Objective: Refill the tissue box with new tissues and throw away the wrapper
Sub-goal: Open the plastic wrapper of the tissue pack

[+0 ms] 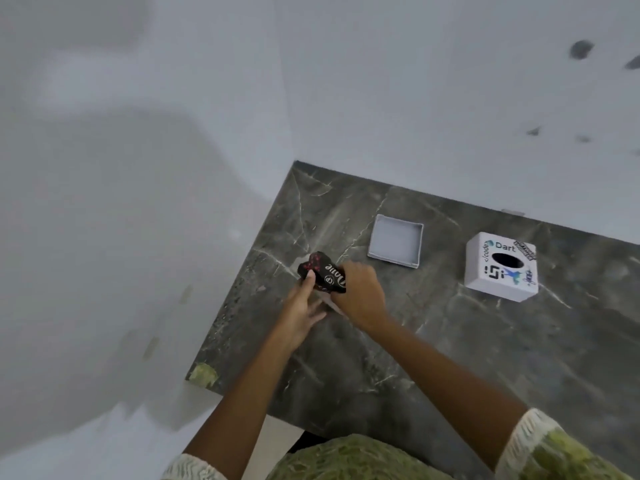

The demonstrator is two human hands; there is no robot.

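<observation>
A black tissue wrapper (323,271) with white lettering and red marks sits crumpled near the left edge of the dark marble table (433,341). My right hand (360,294) grips its right side. My left hand (304,310) touches its lower left with the fingertips, the other fingers spread. Something pale shows below the wrapper between my hands; I cannot tell what it is. The white tissue box (500,266), covered in stickers with an oval hole on top, stands at the right. Its shallow white base tray (396,241) lies apart, open side up, behind my hands.
White walls meet in a corner behind the table. The table's left edge runs close to my left hand, with a worn greenish patch (204,374) at its near left corner. Pale floor lies to the left.
</observation>
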